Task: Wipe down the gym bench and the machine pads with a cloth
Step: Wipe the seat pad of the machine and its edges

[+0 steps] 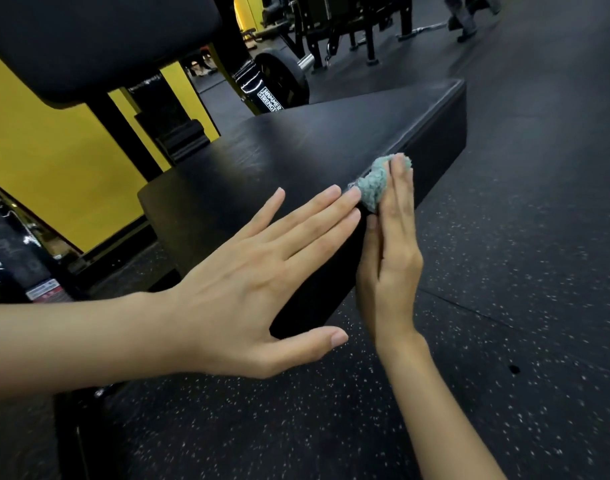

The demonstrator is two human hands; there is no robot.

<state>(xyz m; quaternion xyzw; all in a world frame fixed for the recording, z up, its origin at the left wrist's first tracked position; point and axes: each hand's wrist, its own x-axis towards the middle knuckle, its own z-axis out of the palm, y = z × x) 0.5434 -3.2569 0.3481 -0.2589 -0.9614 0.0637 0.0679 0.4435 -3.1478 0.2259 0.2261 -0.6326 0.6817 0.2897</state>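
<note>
Cloth (376, 183), teal and bunched, sat against the side edge of the bench pad (296, 150), at 2 o'clock from the left hand (248, 282). Right hand (393, 244) pressed it there with straight fingers, not curled round it; left hand lay flat and released on the pad top. Back pad (99, 39) stood at 11 o'clock, weight plate (279, 77) at 12.

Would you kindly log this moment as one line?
wiping bench | right hand presses cloth on its side | left hand flat on top
</note>
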